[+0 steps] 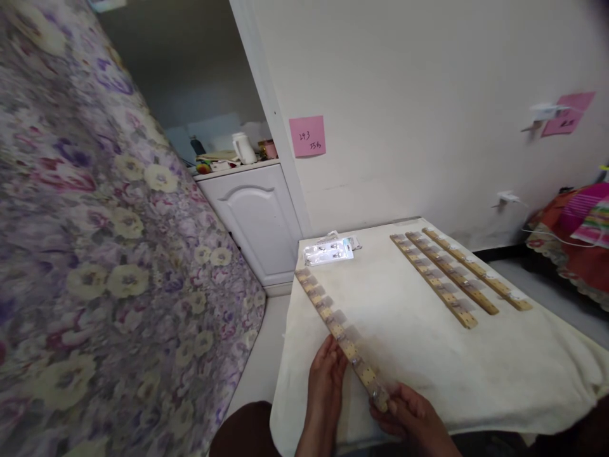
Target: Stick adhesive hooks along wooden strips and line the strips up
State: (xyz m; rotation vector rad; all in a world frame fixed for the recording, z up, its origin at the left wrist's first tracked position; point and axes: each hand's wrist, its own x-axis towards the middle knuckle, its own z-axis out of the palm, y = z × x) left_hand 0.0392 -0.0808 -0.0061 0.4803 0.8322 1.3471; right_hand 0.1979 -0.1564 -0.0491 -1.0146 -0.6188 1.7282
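A long wooden strip (351,351) with a row of clear plastic pieces and small metal fittings lies slantwise along the left part of the table. My left hand (327,374) is closed on its left edge, about midway along, with some fingers hidden by the strip. At the strip's near end, my right hand (410,411) pinches the tip between thumb and fingers. Several clear plastic packs (329,251) with small shiny parts inside lie past the strip's far end.
Three similar strips, among them the leftmost strip (432,279), lie side by side on the right of the cloth-covered table (366,285). A flowered curtain (118,254) hangs at the left. Behind are a white cabinet (257,222) and a wall with a pink note (307,136).
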